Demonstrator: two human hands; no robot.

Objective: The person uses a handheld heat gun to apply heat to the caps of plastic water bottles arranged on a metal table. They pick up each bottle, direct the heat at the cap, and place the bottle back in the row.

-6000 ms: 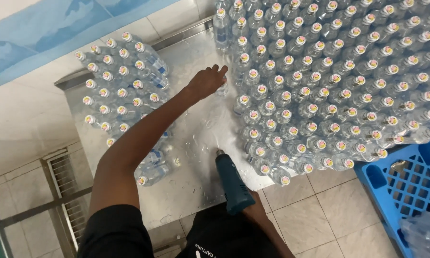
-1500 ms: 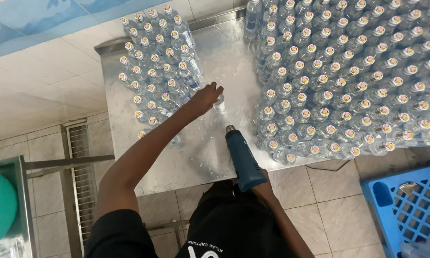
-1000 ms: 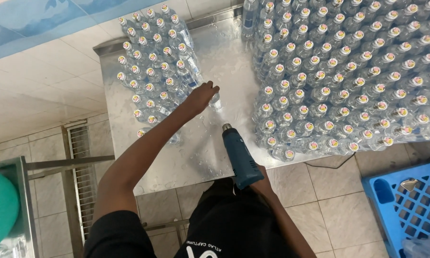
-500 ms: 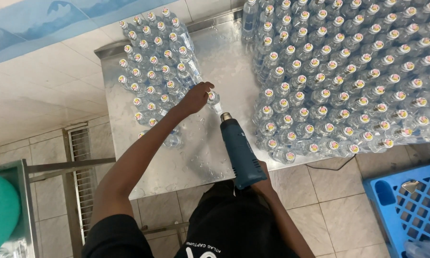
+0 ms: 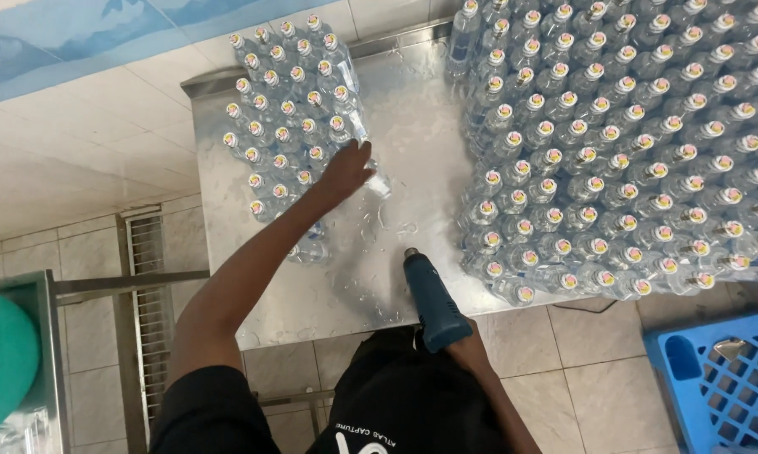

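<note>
My left hand (image 5: 345, 171) rests on the near right side of a film-wrapped pack of small clear water bottles (image 5: 291, 118) standing on a steel table (image 5: 413, 126). My right hand (image 5: 467, 345) grips a dark blue heat gun (image 5: 432, 298) by its handle at the table's front edge, nozzle pointing away toward the table's middle. A large block of similar capped bottles (image 5: 623, 143) fills the table's right side.
A blue plastic crate (image 5: 724, 382) sits on the tiled floor at lower right. A floor drain grate (image 5: 148, 311) and a steel frame with a green object (image 5: 5, 357) lie at the left. White tiles surround the table.
My left hand slid left and farther away onto the left pack of bottles. The heat gun in my right hand stayed near the front edge, shifting slightly.
</note>
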